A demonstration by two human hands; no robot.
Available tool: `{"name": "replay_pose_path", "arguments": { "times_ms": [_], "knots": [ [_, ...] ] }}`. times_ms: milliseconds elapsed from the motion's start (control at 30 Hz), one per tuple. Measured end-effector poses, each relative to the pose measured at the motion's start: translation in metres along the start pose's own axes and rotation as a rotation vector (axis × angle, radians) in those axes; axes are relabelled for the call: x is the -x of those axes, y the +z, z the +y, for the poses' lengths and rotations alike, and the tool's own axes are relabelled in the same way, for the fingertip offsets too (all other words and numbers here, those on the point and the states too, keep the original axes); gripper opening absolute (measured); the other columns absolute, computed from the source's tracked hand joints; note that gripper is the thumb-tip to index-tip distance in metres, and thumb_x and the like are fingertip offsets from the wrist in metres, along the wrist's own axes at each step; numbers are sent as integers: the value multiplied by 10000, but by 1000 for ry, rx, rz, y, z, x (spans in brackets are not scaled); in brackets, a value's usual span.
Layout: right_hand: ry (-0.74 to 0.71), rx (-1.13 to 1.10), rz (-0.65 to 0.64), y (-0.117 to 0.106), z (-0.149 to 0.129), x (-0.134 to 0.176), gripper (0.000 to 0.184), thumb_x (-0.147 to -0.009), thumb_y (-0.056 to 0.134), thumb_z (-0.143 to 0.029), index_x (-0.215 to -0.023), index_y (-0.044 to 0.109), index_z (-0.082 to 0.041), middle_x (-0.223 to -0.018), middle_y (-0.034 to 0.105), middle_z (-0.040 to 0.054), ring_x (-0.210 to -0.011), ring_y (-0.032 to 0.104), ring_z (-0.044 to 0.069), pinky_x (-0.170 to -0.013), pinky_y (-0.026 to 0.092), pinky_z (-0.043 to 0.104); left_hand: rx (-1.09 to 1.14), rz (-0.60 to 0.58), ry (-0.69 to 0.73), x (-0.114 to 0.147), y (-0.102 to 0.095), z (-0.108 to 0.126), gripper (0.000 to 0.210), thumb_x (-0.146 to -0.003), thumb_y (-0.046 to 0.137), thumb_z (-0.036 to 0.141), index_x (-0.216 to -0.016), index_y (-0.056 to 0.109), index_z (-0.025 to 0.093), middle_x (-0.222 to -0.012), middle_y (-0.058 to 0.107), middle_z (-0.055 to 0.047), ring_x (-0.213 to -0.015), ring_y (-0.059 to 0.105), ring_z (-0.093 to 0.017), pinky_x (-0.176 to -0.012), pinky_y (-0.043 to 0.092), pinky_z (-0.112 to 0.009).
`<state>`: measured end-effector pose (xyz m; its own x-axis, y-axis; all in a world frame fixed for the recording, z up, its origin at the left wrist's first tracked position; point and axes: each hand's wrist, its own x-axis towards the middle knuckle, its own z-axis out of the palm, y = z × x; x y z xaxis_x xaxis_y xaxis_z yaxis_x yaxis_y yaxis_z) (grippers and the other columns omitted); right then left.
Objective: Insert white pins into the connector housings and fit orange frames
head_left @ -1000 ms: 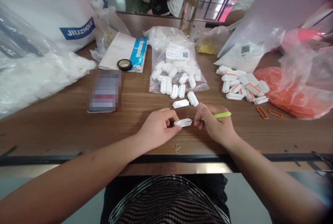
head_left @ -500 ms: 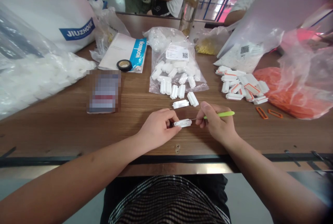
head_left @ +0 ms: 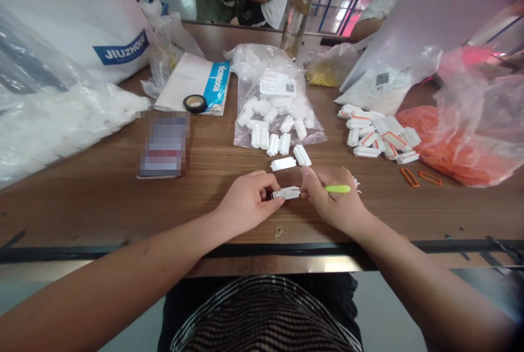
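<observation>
Between the thumb and fingers of my left hand (head_left: 249, 198) is a white plastic connector housing (head_left: 287, 194) with a row of small holes facing up. My right hand (head_left: 333, 196) is closed around a pick with a lime-green handle (head_left: 338, 189); its thin metal shaft is mostly hidden by my fingers. The right fingertips are at the housing's right end; whether the pick's tip is inside it I cannot tell. Just beyond lie two loose white housings (head_left: 283, 163). Small white bits (head_left: 357, 183) show past my right hand.
Behind the hands, a clear labelled bag (head_left: 278, 84) holds more white housings. To the right are housings with orange seals (head_left: 394, 139), two loose orange seals (head_left: 409, 177) and an orange-filled bag (head_left: 458, 155). A phone (head_left: 164, 147), black tape roll (head_left: 195, 103) and notebook (head_left: 184, 76) lie left.
My right hand has shifted left, up against the housing, and the green handle has moved left with it. Small white bits have come into view behind it. My left hand stays almost still.
</observation>
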<state>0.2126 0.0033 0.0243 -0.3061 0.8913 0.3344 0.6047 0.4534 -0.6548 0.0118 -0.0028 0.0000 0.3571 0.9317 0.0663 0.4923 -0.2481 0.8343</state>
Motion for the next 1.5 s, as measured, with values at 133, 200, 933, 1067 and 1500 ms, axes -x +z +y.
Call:
{"name": "replay_pose_path", "arguments": {
  "times_ms": [133, 200, 933, 1067, 1500],
  "knots": [
    [75, -177, 72, -3, 6, 5, 478, -1002, 454, -316, -563, 585, -180, -510, 579, -8, -447, 526, 80, -467, 408, 242, -13, -4, -6, -1, 0, 0, 42, -772, 723, 213, -770, 684, 196, -689, 534, 39, -566, 472, -90, -540, 363, -250],
    [166, -283, 117, -4, 10, 5, 492, -1000, 460, -347, -555, 589, -180, -520, 600, 0, -436, 537, 83, -435, 418, 232, -24, -5, -8, -1, -1, 1, 44, -768, 725, 207, -772, 683, 195, -683, 529, 39, -571, 473, -92, -548, 365, -251],
    [277, -265, 29, -2, 8, 0, 491, -981, 471, -372, -538, 580, -189, -492, 590, 0, -419, 526, 88, -440, 409, 240, -5, -20, -14, 0, -2, 2, 27, -775, 704, 192, -768, 678, 190, -714, 540, 31, -579, 476, -93, -555, 367, -254],
    [9, -31, -92, -7, 1, -3, 456, -1001, 429, -323, -577, 538, -198, -521, 548, -11, -488, 496, 93, -526, 384, 274, 1, -15, -19, 0, -1, 2, 22, -773, 704, 192, -779, 683, 189, -702, 529, 34, -554, 455, -85, -532, 353, -247],
    [204, -280, 53, -8, 11, 4, 496, -994, 474, -384, -556, 602, -191, -511, 601, 1, -437, 540, 94, -437, 427, 242, -17, -20, -16, -1, -2, 2, 34, -771, 706, 201, -766, 673, 194, -700, 539, 31, -570, 467, -97, -568, 375, -257]
  ]
}}
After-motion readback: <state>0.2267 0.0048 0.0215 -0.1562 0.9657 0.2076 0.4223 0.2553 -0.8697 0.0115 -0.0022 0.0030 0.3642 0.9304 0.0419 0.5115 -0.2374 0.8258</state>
